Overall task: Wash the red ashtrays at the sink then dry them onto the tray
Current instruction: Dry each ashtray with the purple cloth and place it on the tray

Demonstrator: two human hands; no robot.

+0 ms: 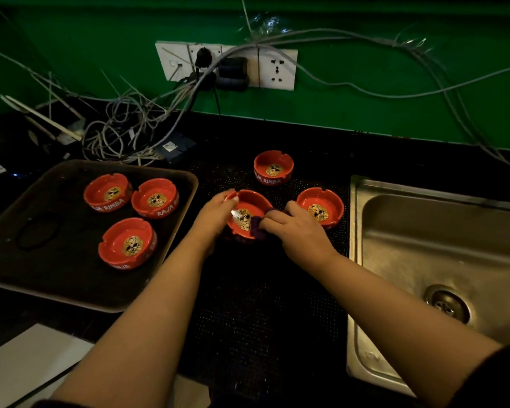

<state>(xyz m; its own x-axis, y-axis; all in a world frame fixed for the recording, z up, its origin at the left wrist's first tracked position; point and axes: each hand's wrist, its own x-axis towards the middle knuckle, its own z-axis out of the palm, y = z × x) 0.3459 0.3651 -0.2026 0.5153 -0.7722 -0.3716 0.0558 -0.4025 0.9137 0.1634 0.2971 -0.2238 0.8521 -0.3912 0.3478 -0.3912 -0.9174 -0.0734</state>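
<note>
A green painted wall (365,92) is seen across the back, with a white socket strip (227,64) fixed to it and a tangle of grey cables (124,125) hung below and to the left. A black countertop (321,142) is spread beneath, and a stainless steel sink (442,245) with a round drain (445,303) is set into it at the right. A large rectangular metal tray with a dark liner (42,254) is placed at the left, and three round red ashtrays with gold skull emblems are stood upright in it: one at the back left (108,192), one just beside it to the right (155,198), and one nearer the front (127,242). A black dotted rubber mat (262,304) is laid between tray and sink. Two further red ashtrays are rested on it, one at the back (273,167) and one near the sink (320,207). A sixth red ashtray (245,212) is held tilted over the mat, well apart from the tray. Its left rim is gripped by the curled fingers of the left hand (217,212). A small dark purple cloth (258,226) is pinched in the bent fingers of the right hand (295,228) and pressed against the inside of the ashtray's right edge.
</note>
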